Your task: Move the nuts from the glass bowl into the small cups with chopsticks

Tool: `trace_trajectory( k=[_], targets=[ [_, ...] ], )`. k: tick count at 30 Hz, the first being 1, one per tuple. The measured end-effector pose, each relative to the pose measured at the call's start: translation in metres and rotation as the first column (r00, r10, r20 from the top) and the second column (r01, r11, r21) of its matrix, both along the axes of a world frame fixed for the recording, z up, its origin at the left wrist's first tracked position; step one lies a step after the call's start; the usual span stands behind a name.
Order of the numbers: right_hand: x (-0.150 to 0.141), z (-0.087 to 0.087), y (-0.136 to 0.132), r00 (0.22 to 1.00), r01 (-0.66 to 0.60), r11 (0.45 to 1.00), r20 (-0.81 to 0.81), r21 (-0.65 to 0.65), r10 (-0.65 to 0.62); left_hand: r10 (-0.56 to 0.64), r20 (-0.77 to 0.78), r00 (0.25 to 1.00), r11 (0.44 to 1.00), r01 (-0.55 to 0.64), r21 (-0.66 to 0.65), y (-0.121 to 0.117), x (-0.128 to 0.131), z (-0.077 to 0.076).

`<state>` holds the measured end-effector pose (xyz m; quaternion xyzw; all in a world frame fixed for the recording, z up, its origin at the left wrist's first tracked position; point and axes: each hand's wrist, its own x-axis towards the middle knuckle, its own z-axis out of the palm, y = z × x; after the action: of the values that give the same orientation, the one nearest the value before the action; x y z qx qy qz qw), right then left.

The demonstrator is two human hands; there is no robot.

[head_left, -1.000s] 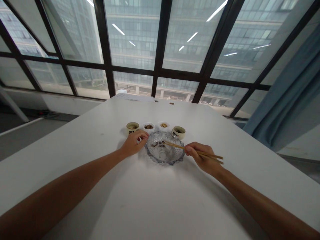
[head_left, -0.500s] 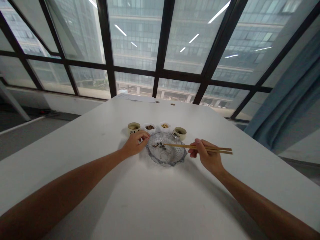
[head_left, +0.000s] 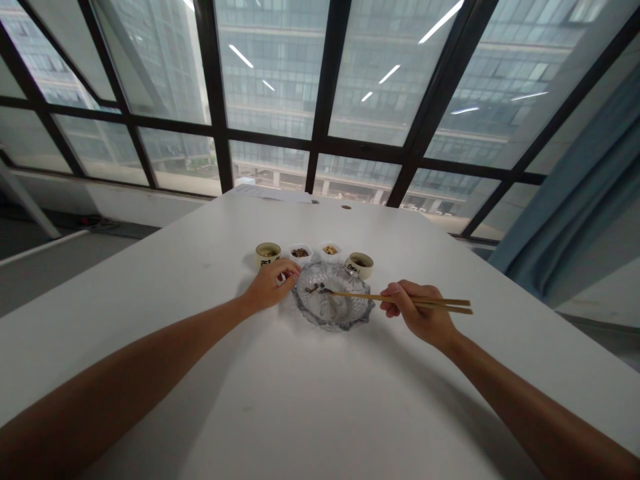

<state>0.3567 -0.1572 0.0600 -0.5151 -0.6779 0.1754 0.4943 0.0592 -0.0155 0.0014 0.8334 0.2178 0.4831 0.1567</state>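
Note:
A pair of wooden chopsticks [head_left: 400, 299] is gripped in my right hand [head_left: 420, 313], just right of a clear scalloped glass bowl [head_left: 345, 313]. Their tips reach into the bowl beside several small dark pieces [head_left: 315, 288], too small to name. Whether a piece is between the tips, I cannot tell. My left hand [head_left: 273, 285] has its fingers curled and closed at the bowl's left rim. Behind the bowl stand two white dishes: one with brown pieces [head_left: 300, 253], one with yellowish pieces [head_left: 330, 251].
A cream cup with dark lettering [head_left: 267, 252] stands at the left of the row, a similar cup [head_left: 361, 264] at the right. Papers [head_left: 273, 194] lie at the far end of the white table [head_left: 200, 400]. Windows rise behind it; a blue curtain [head_left: 575, 193] hangs right.
My right hand has shifted slightly to the right with the chopsticks, and their tips have drawn a little rightward in the bowl. My left hand stays at the rim.

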Motion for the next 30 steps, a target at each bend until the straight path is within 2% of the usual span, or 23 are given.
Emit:
trace_trajectory(
  k=[3, 6, 10, 13, 21, 30],
  targets=[
    [0.0, -0.004, 0.001, 1.0, 0.003, 1.0, -0.021, -0.001, -0.003, 0.001, -0.011, 1.0, 1.0, -0.001, -0.003, 0.0, 0.0, 0.0],
    [-0.004, -0.007, 0.003, 0.987, 0.04, 0.999, -0.159, 0.019, -0.037, -0.002, -0.014, 1.0, 1.0, 0.002, -0.007, 0.0, -0.001, 0.0],
    [-0.007, -0.01, 0.009, 0.911, 0.093, 0.996, -0.403, -0.008, -0.088, -0.004, -0.011, 1.0, 1.0, 0.004, -0.01, 0.0, -0.001, 0.0],
    [-0.004, -0.014, 0.015, 0.862, 0.094, 0.995, -0.496, -0.043, -0.103, 0.003, -0.024, 1.0, 1.0, -0.004, -0.022, 0.0, -0.001, 0.0],
    [0.0, -0.015, 0.015, 0.822, 0.068, 0.996, -0.562, -0.059, -0.09, 0.003, -0.009, 1.0, 1.0, -0.003, -0.021, 0.001, -0.002, -0.001],
    [-0.002, 0.008, 0.009, 0.764, -0.032, 0.998, -0.645, -0.049, -0.007, 0.009, -0.024, 1.0, 0.999, -0.01, -0.038, -0.001, -0.001, 0.001]
  ],
)
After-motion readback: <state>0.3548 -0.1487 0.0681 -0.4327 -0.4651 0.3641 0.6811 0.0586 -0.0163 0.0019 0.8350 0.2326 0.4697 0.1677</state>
